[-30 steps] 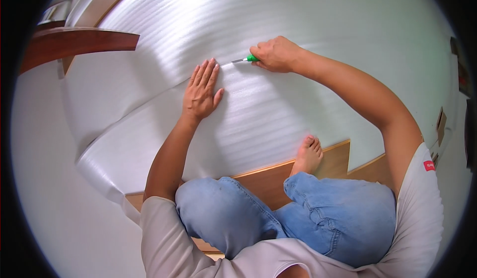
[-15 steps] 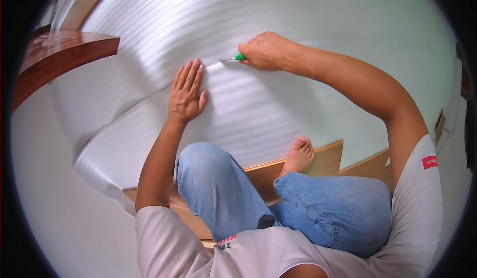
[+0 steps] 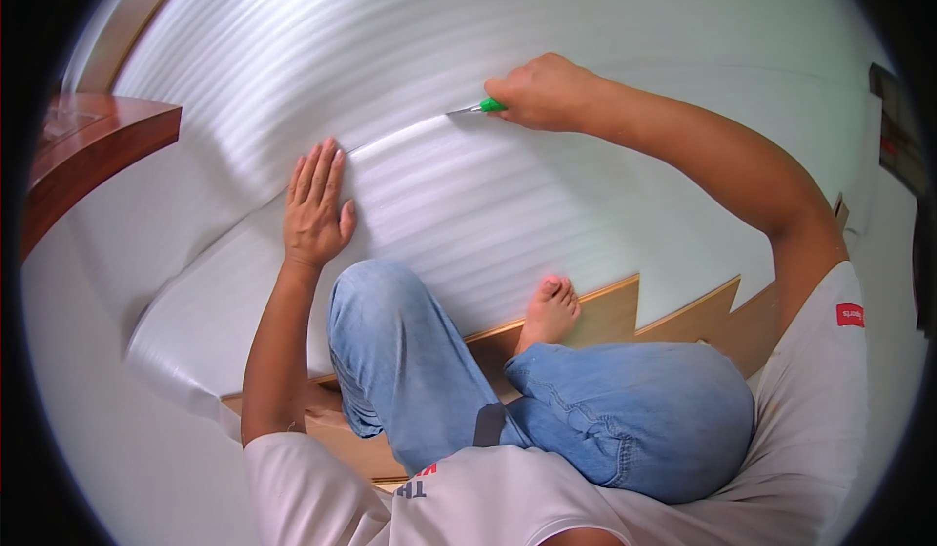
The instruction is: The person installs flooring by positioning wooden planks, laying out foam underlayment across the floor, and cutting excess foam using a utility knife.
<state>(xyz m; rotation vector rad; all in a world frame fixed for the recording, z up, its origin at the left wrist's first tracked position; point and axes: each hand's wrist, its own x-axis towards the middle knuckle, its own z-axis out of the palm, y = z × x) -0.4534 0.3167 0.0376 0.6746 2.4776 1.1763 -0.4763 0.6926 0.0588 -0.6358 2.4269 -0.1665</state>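
A white ribbed foam sheet [image 3: 459, 224] spreads across the floor around me. My left hand [image 3: 317, 216] lies flat on it, fingers stretched and pointing away from me, beside a long seam [image 3: 402, 132] in the foam. Wrapped round the green handle of a utility knife [image 3: 493, 105] is my right hand [image 3: 547, 92], at the far side of the seam's right end. The thin metal blade points left, its tip touching the foam at the seam. Most of the handle is hidden inside my fist.
Light wooden floor planks [image 3: 610, 312] with stepped ends run under my legs, my bare foot [image 3: 551, 314] on the foam at their edge. A curved reddish-brown wooden furniture piece [image 3: 127, 134] juts in at the left. A dark object [image 3: 896, 131] stands at the right rim.
The knife in my right hand has moved a little to the right, and the seam left of it is longer. My left hand sits farther left in view, still flat; the whole view has shifted somewhat.
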